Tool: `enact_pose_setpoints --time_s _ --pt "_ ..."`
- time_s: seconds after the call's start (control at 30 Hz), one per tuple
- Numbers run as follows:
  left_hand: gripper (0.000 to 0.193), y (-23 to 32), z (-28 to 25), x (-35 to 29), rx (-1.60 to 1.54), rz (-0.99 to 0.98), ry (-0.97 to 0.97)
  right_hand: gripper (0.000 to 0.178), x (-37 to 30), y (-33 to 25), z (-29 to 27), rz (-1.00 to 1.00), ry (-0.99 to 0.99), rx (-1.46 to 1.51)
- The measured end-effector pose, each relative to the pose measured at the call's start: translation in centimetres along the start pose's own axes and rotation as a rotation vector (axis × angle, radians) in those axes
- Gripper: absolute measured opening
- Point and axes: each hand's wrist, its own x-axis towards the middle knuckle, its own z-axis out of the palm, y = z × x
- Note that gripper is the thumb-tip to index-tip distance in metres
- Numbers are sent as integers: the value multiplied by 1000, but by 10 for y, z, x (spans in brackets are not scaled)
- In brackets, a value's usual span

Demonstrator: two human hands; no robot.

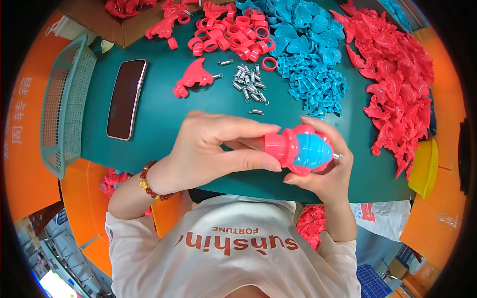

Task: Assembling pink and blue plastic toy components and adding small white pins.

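Both hands hold a red and blue plastic toy piece point(312, 150) above the near part of the table. Thumb and fingers of my left hand point(206, 146) pinch the red plastic ring point(276, 147) at the piece's left end. Wrapped round the right part of its body is my right hand point(337, 171). A small metal spring end point(337, 156) sticks out at the right, beside that palm. Beyond the hands lie a pile of metal springs point(248, 82) and one red shaped part point(195, 77) with a spring attached.
Red rings point(231, 32), blue shells point(308, 30), small blue pieces point(318, 84) and red parts point(397, 84) are heaped across the far and right table. A phone point(126, 99) and a green basket point(67, 104) sit left. A yellow container point(425, 169) stands at the right edge.
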Motion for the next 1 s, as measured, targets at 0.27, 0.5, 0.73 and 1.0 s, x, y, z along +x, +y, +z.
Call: enact_pose_setpoints --time_s 0.27,0.5,0.73,1.0 --pt "51 -2 5 -20 222 55 7 77 -1 7 6 -159 -95 -93" --pt "76 10 6 -13 -97 -372 -168 82 2 1 19 -107 -245 -309" --pt "56 -13 7 -30 -53 74 -154 54 -6 13 19 -178 -156 -41" --pt "41 9 3 -60 -266 -226 91 41 -9 7 52 -221 -218 -170"
